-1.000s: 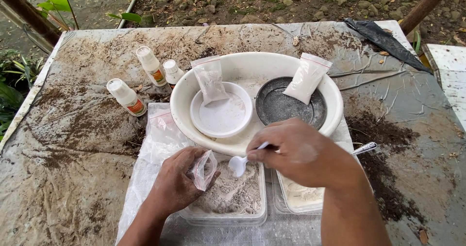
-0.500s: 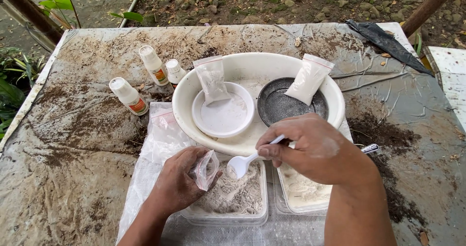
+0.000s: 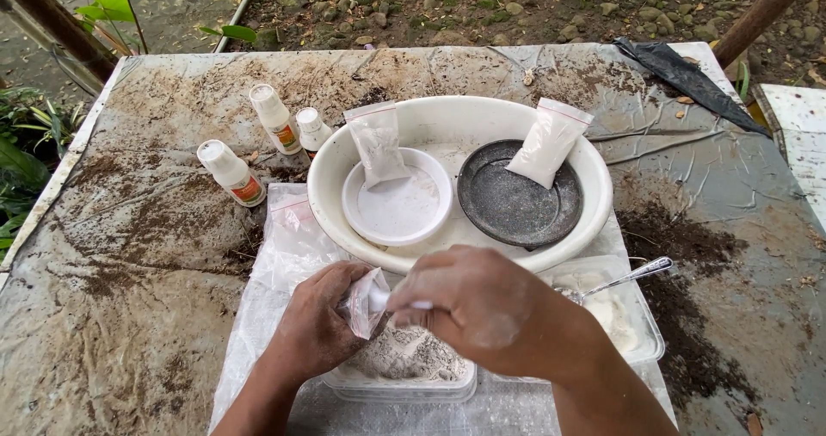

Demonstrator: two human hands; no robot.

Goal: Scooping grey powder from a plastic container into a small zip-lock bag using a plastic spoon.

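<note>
1. My left hand point(image 3: 317, 328) pinches a small clear plastic bag point(image 3: 366, 303), mouth turned toward my right; the bag sits over the tray of grey powder point(image 3: 404, 363).
2. My right hand point(image 3: 482, 311) is closed on a white plastic spoon point(image 3: 391, 301); its long axis runs left to right, bowl end at the bag's mouth, so bag and spoon touch.
3. The right hand covers the handle; the left is the nearer hand to the bag.
4. Beyond: white basin point(image 3: 594, 178) holding a white dish point(image 3: 396, 204), a dark plate point(image 3: 516, 199) and two filled bags; three small bottles point(image 3: 275, 122) to the left.
5. Against half a second ago, the spoon bowl hung clear below the basin rim; it now lies at the bag.
</note>
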